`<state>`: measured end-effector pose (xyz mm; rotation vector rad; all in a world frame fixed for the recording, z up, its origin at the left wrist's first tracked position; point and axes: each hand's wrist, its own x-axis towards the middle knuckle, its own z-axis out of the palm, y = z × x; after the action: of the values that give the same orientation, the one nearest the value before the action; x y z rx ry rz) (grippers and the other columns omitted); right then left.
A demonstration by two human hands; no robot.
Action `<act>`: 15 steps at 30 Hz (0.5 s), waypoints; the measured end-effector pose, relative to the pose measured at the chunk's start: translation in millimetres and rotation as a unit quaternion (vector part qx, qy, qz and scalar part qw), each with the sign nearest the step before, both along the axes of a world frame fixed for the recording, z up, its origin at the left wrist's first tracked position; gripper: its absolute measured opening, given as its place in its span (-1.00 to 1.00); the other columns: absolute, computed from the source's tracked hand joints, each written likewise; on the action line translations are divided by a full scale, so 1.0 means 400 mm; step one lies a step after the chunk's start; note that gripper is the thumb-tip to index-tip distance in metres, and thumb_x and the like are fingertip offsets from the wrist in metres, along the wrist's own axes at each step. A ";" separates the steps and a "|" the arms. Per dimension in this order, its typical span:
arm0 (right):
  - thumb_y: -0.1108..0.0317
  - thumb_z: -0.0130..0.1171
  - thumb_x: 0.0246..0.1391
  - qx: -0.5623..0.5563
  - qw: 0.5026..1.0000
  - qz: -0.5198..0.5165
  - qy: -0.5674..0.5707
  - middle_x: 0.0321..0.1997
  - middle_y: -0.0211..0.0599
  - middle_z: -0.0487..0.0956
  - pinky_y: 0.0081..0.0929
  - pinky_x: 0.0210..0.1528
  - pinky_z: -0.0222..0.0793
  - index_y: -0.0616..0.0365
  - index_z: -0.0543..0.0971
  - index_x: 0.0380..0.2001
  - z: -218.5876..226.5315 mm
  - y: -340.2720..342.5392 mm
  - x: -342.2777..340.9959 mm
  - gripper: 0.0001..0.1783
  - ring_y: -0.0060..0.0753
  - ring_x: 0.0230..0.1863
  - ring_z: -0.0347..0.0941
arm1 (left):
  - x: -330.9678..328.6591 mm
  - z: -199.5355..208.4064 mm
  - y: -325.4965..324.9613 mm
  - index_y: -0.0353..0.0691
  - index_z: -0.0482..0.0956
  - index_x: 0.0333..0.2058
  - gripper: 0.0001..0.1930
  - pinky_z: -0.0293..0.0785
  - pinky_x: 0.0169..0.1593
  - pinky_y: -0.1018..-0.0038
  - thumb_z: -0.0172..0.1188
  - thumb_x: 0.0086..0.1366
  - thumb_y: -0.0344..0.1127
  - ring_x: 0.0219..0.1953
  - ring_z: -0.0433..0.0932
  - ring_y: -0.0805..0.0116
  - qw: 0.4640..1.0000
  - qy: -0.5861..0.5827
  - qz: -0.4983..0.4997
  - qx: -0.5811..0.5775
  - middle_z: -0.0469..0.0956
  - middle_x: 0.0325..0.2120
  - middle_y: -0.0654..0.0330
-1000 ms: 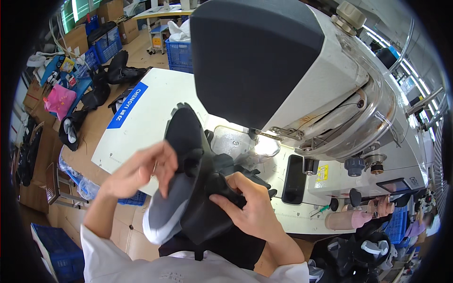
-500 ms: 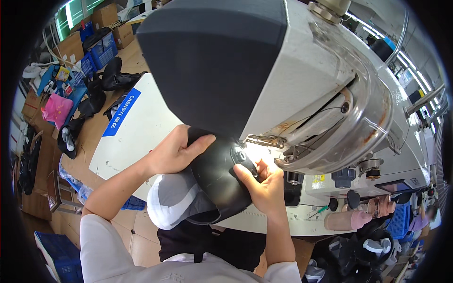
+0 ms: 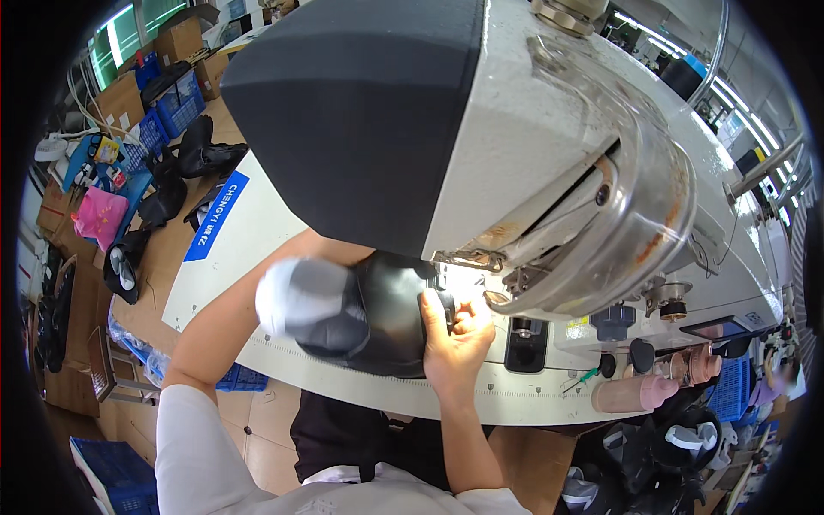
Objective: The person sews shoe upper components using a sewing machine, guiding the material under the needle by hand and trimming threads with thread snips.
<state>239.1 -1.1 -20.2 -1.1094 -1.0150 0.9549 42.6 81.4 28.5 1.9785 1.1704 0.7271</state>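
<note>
A black boot upper (image 3: 390, 322) with a smooth, shiny side lies over the pale work table under the head of a sewing machine (image 3: 360, 120). Its grey-and-white lined end (image 3: 313, 305) points left and is smeared by motion. My right hand (image 3: 457, 339) grips the upper's right edge, thumb on top beside a small dark fitting (image 3: 444, 300), fingers bent under the bright lamp light. From the left my forearm reaches across behind the upper; only the back of my left hand (image 3: 343, 250) shows, its fingers hidden by the upper and the machine head.
A curved clear guard (image 3: 639, 232) juts out right of my right hand. On the table's right stand pink bottles (image 3: 631, 395) and a green-handled tool (image 3: 584, 379). More black uppers (image 3: 206, 150) and blue baskets (image 3: 180, 103) sit at far left; others (image 3: 678, 442) are heaped at lower right.
The upper has turned, its lined end swinging up and to the left. My left hand has slid behind it, out of sight; my right hand has moved slightly left, keeping its grip.
</note>
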 end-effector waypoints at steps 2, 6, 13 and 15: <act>0.48 0.33 0.08 0.022 1.000 -0.015 0.009 -0.53 -0.62 0.37 -0.78 -0.57 -0.05 0.17 0.43 -0.41 0.002 -0.002 -0.020 -0.78 -0.90 -0.57 0.12 | -0.016 0.026 -0.012 -0.38 0.59 -0.15 -0.79 0.49 -0.10 0.38 0.22 0.27 -0.42 -0.18 0.57 0.26 1.000 0.013 0.013 0.022 0.62 -0.23 0.08; 0.45 0.29 0.14 0.005 1.000 0.020 0.022 -0.53 -0.63 0.35 -0.78 -0.56 -0.03 0.15 0.43 -0.38 0.034 -0.021 -0.025 -0.81 -0.89 -0.55 0.11 | -0.040 0.098 -0.060 -0.38 0.59 -0.16 -0.77 0.49 -0.09 0.38 0.25 0.24 -0.41 -0.18 0.57 0.26 0.997 0.037 0.037 0.056 0.62 -0.23 0.07; 0.33 0.30 0.17 0.023 0.995 0.063 0.072 -0.66 -0.67 0.39 -0.69 -0.65 -0.06 0.19 0.55 -0.58 -0.028 -0.036 -0.005 -0.73 -0.86 -0.66 0.14 | 0.016 0.200 -0.267 -0.28 0.52 -0.44 -0.89 0.31 -0.32 0.41 0.23 0.02 -0.57 -0.43 0.45 0.26 0.844 0.085 0.255 0.463 0.51 -0.50 0.17; 0.31 0.30 0.17 0.023 0.999 0.028 0.037 -0.64 -0.65 0.40 -0.67 -0.63 -0.01 0.21 0.55 -0.55 -0.046 -0.041 -0.009 -0.73 -0.83 -0.64 0.16 | 0.050 0.184 -0.325 -0.27 0.58 -0.48 -0.89 0.36 -0.37 0.43 0.21 -0.07 -0.55 -0.48 0.46 0.31 0.889 0.123 0.038 0.440 0.53 -0.50 0.18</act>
<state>235.3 -17.7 -38.6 -1.0037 -1.0068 1.0052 62.6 -48.6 102.2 2.8470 1.1718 1.2264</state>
